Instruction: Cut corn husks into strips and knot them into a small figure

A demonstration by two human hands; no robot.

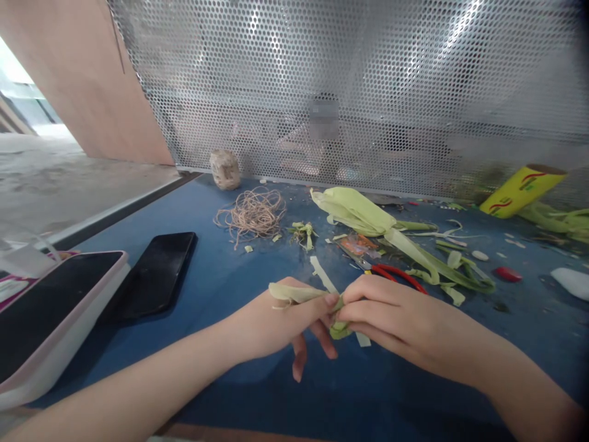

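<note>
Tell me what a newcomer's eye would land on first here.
First, the left hand and right hand at front centre, pinching a pale green strip between them. Behind them lies a large green husk, with a tangle of brown twine to its left. A bright yellow tube stands out at back right.

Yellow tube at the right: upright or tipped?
Tipped. The yellow tube slants instead of standing straight, its open end pointing up and to the right.
</note>
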